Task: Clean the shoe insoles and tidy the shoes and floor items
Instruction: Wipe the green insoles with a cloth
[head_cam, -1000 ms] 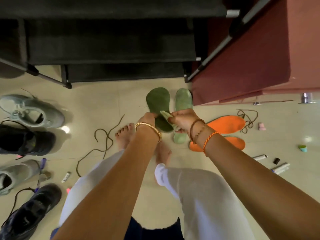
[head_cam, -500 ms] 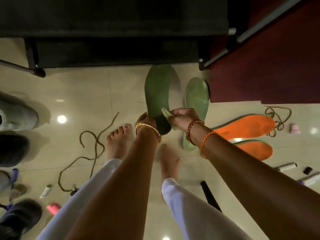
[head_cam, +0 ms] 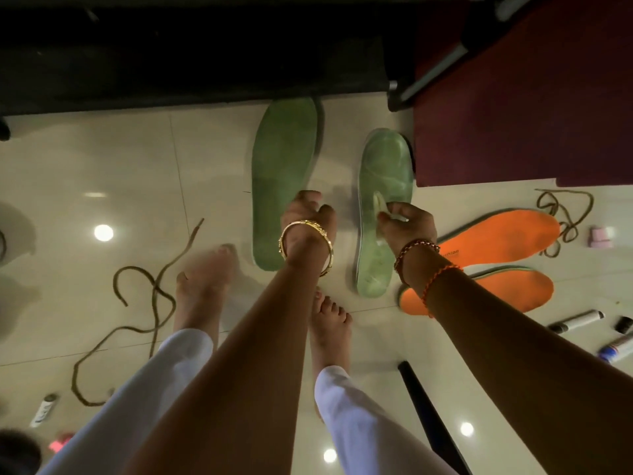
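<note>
The step in hand looks like wiping a green insole, and to do it well the left hand [head_cam: 305, 214] should keep the darker green insole [head_cam: 282, 173] steady by its lower edge, where its fingers curl round it now, while the right hand [head_cam: 406, 222] brings its small pale wipe [head_cam: 380, 209] flat along the surface in long strokes from heel to toe, pressing evenly so the soft foam does not buckle. The right hand pinches the wipe between thumb and fingers, just over the middle of the lighter green insole [head_cam: 382, 186], which lies on the floor [head_cam: 102, 166] beside a dark red cabinet [head_cam: 513, 114]; I cannot tell whether the wipe touches it. The darker insole looks matte and evenly coloured, its toe end pointing away toward the dark furniture; whether it is lifted or flat is unclear. The lighter one is mottled with pale streaks, perhaps damp or worn. Two orange insoles [head_cam: 496, 241] lie to the right, partly overlapped by the right forearm, with a loose lace [head_cam: 561, 214] past them.
</note>
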